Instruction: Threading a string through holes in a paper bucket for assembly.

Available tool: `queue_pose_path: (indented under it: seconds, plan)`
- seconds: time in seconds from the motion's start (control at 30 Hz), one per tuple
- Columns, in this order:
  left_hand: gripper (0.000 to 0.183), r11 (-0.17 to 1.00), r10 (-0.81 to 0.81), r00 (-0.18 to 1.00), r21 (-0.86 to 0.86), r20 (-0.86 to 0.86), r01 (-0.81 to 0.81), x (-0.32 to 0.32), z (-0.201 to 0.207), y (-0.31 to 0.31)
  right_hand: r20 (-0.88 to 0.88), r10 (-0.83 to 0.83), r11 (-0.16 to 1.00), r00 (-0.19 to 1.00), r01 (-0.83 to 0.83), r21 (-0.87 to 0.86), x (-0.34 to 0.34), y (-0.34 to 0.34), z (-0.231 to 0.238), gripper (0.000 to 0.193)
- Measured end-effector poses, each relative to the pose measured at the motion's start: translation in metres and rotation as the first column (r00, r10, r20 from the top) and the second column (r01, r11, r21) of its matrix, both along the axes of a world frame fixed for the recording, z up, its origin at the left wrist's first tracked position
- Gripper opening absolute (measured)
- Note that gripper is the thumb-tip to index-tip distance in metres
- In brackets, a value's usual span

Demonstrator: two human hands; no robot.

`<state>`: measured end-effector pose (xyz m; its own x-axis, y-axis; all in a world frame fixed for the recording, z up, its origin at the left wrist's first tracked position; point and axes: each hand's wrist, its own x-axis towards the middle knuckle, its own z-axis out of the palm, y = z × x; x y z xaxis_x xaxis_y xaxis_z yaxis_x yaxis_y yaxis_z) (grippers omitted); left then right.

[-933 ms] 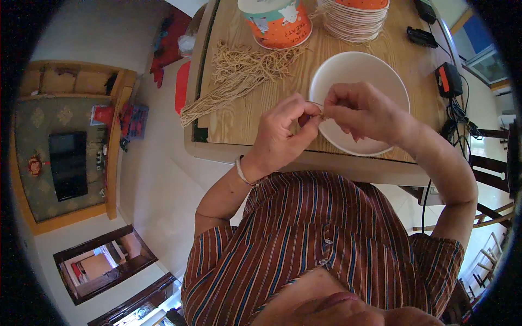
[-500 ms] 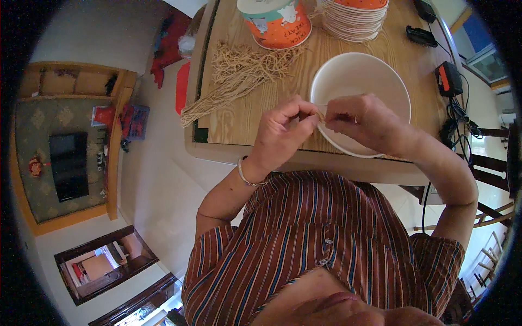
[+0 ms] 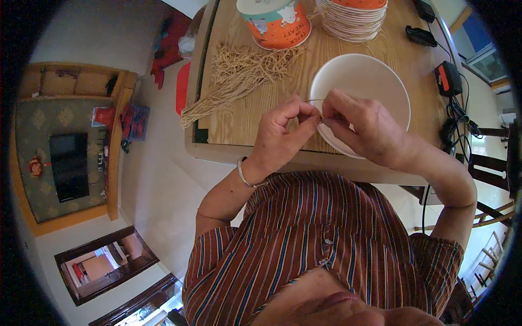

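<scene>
Over the near left rim of a white round tub (image 3: 380,73), both hands meet with their fingertips pinched together. My left hand (image 3: 280,130) grips a thin string (image 3: 314,100) between thumb and forefinger. Close beside it, my right hand (image 3: 372,127) pinches the same string, a short length of which shows above the fingertips. The exact point of the pinch is hidden by the fingers. Left of the tub, a bundle of tan paper twine (image 3: 239,70) lies on the wooden table (image 3: 272,95), loose and curly at its far end.
An orange and green printed tub (image 3: 283,30) stands behind the twine. Beside it is a stack of nested tubs (image 3: 353,24). Along the table's right edge lie a black and orange power adapter (image 3: 447,80), cables (image 3: 457,122) and a black device (image 3: 421,36).
My right hand has shifted slightly, its fingers raised and turned against my left fingertips. The string shows more clearly above them. The tub and the twine bundle stay in place.
</scene>
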<state>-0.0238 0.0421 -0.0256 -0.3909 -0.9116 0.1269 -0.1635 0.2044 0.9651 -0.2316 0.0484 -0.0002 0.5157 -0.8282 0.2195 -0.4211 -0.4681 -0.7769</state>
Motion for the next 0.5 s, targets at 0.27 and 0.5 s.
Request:
queue_pose_path:
  seconds: [0.27,0.5]
  plan:
    - [0.006,0.988,-0.063,0.989,-0.134,0.134,0.081,0.004,0.004,-0.002,0.101,-0.025,0.981,0.995,0.005,0.192,-0.003,-0.007,-0.004,0.005]
    - [0.007,0.98,-0.046,0.985,-0.184,0.166,0.077,0.001,0.01,-0.001,0.244,-0.065,0.677,0.968,-0.136,0.723,-0.007,-0.02,0.014,0.008]
